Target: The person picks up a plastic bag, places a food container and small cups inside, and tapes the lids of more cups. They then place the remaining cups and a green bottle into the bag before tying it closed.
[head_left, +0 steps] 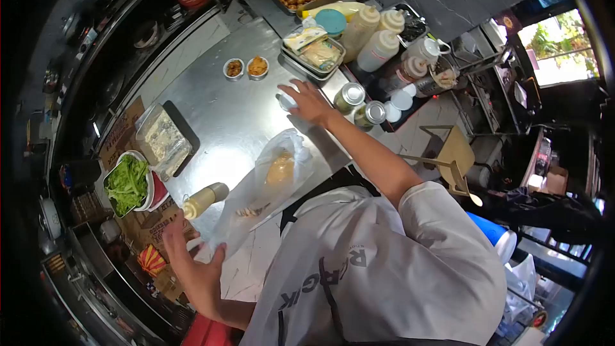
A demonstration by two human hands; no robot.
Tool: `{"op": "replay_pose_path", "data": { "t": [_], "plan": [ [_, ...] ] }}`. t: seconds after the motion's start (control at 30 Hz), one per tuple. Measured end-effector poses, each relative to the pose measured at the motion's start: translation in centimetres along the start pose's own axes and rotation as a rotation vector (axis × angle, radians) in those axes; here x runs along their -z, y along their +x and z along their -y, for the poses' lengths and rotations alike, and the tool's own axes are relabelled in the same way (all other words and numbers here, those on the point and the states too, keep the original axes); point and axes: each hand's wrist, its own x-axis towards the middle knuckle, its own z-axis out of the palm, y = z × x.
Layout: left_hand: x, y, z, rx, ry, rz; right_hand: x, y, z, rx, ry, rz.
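My right hand (306, 102) is stretched over the steel counter (214, 99), fingers spread, at a small white round lid or cup (286, 101) lying there. Off the counter's near left edge, my left hand (195, 275) is open, thumb apart from the fingers. Its thumb is right by the end of a clear plastic bag (237, 224). Inside the bag, a tan, rounded item (280, 168) shows through the film. A squeeze bottle of pale sauce (206, 200) lies on its side just beyond my left fingertips.
Two small cups of food (257, 67) stand at the back. To the left are a tub of pale crumbly food (163, 141) and a lettuce container (128, 182). At right, a metal tray (314, 61), sauce bottles (378, 51) and lidded jars (352, 95) line the counter.
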Motion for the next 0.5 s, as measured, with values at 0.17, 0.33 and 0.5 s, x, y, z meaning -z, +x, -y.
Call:
{"op": "replay_pose_path", "data": {
  "t": [0.17,0.33,0.5],
  "plan": [
    [-0.2,2.6,0.7,-0.263,-0.055,-0.147,-3.6,-1.3,-2.5,-0.011,-0.154,0.137],
    [-4.2,7.5,-1.2,-0.287,-0.068,-0.184,-1.2,0.5,-0.5,-0.096,0.124,0.087],
    [-7.3,12.6,-5.2,-0.285,-0.166,-0.082,-0.9,8.9,1.3,-0.061,0.354,-0.079]
  ]
}}
